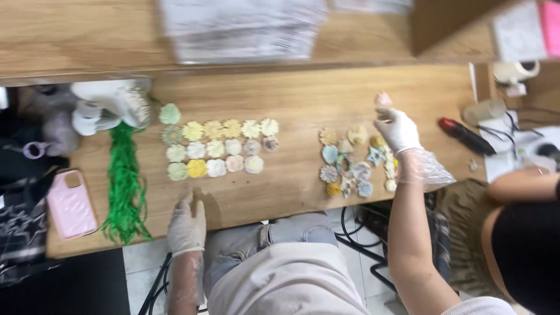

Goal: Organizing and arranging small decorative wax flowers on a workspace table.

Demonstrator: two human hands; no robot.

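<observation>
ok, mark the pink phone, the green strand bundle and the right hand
pink phone [71,204], head view, middle of its back.
green strand bundle [124,186], head view, mid-length.
right hand [398,128], head view, back of the glove.

Pale yellow, mint and pink flower pieces [217,149] sit in rows at centre on the light wood-grain tabletop [303,99]. Bright green strips [124,192] lie at left beside a pink phone case [71,204]. Both hands, left hand [186,226] and right hand [398,128], wear whitish translucent gloves.
</observation>
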